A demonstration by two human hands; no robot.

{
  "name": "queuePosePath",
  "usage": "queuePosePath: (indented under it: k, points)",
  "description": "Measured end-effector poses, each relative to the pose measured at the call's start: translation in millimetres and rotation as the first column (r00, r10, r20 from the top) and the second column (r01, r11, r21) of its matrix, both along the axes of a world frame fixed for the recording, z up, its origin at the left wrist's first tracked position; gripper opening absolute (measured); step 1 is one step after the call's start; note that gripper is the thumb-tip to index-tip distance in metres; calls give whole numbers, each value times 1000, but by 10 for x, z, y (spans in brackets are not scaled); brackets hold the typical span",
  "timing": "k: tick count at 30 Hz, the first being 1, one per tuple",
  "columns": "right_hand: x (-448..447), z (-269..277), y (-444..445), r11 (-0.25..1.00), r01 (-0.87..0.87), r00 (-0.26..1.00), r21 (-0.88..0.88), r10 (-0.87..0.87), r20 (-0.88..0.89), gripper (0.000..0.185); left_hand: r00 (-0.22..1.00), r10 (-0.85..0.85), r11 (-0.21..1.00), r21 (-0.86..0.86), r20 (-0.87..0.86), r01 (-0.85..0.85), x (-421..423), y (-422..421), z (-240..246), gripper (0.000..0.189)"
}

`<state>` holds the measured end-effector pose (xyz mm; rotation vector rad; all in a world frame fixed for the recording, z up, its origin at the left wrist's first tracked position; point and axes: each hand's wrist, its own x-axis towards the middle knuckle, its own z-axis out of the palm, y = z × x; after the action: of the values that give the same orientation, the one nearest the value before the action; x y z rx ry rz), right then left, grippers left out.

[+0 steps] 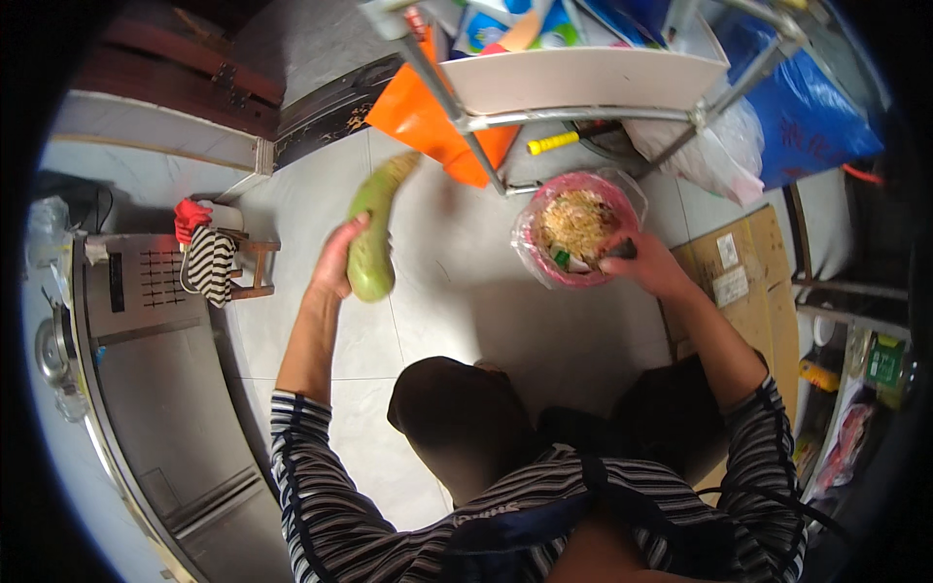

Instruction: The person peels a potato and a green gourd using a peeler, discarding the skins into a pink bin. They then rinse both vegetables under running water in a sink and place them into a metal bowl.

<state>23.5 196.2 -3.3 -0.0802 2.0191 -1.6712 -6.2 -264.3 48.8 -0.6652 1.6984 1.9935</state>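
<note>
My left hand (341,251) grips a long, pale green gourd-like vegetable (370,251) around its middle, above the tiled floor. The vegetable's far end narrows, bends to the right and turns brownish. To the right, my right hand (647,264) is at the near rim of a pink waste bin (628,198), holding a small dark object (621,249) whose kind I cannot tell. A clear plastic bag (526,251) lines the bin. Inside lie yellowish scraps (576,218) and a green and white wrapper (563,258).
A metal-framed rack (583,116) stands ahead, with an orange bag (408,109), a yellow-handled tool (554,143) and a blue bag (809,109) about it. Flattened cardboard (758,270) lies right. A wooden stool (255,270) and a grey cabinet (182,408) stand left.
</note>
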Motion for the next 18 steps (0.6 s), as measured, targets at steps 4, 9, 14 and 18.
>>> queuePosePath:
  k: [4, 9, 14, 18]
  points:
    - [119, 6, -97, 998, 50, 992, 45, -55, 112, 23, 957, 127, 983, 161, -261, -87, -746, -351, -36, 60]
    - [281, 93, -333, 994, 101, 984, 27, -104, 142, 21, 955, 163, 922, 383, -250, -57, -1885, -118, -142, 50]
    - [517, 334, -266, 985, 158, 961, 74, -170, 216, 18, 980, -194, 944, 263, -48, 200, -2298, 199, -515, 47]
    - [611, 367, -89, 970, 206, 943, 129, -232, 240, 22, 891, -454, 865, 253, 25, 433, -2260, 352, -787, 50]
